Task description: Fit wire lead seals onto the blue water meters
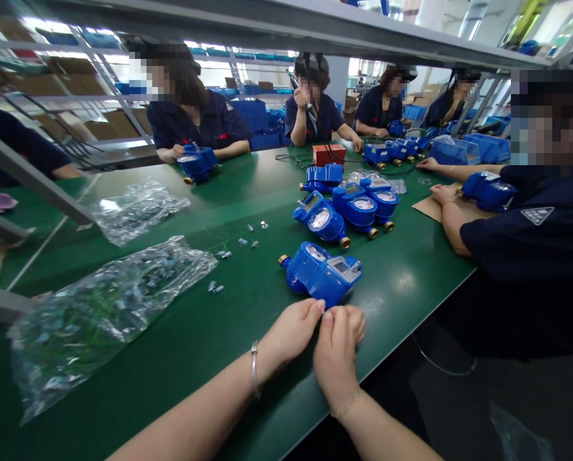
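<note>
Just in front of me on the green table (248, 384) lies a blue water meter (310, 272) with a brass threaded end and a small display. My left hand (290, 330) and my right hand (338, 349) meet at its near side, fingertips pinched close together. Whatever is between the fingertips is too small or hidden to make out. Left of the meter, several small grey-blue plastic pieces (216, 288) are scattered, some with thin green wires. A transparent plastic bag (108, 314) full of similar pieces and green wires lies further left.
Beyond the nearest meter stands a group of blue water meters (319, 218). Behind them is a red box (328, 155) with dark cables. Another plastic bag (137, 208) lies at left near a metal post (36, 173). Co-workers sit around, one close on my right (545, 224). A shelf beam (286, 29) crosses overhead.
</note>
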Action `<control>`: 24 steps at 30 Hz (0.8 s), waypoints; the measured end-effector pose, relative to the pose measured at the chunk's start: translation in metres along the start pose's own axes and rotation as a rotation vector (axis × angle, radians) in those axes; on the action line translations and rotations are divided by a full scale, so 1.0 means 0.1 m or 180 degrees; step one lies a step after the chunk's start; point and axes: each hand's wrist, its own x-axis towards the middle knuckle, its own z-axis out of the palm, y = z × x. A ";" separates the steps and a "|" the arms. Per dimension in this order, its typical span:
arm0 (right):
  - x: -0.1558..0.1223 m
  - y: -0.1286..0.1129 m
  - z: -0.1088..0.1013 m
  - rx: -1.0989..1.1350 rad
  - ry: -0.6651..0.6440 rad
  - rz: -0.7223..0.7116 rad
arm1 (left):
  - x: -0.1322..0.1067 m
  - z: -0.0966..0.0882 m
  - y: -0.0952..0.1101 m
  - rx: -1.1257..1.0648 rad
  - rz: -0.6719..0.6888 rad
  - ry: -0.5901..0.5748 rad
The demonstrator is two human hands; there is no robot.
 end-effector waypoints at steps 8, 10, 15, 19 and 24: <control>0.07 0.32 -0.26 0.0145 -0.0398 -0.0243 | -0.15 -0.17 -0.27 0.1080 0.0396 0.0894; 0.29 0.52 -0.38 0.0199 -0.0151 -0.0455 | -0.20 -0.42 -0.43 0.1433 0.0344 0.1473; 0.90 0.89 -0.40 0.1025 -0.1393 -0.0092 | -0.27 -1.10 -0.84 0.2048 0.0228 0.2354; 0.96 0.83 -0.31 0.1747 -0.1932 0.0238 | -0.27 -1.34 -1.05 0.2071 0.0250 0.2348; 0.54 0.30 -0.23 0.0848 -0.1050 -0.0677 | -0.33 -1.42 -1.14 0.1608 0.0332 0.2457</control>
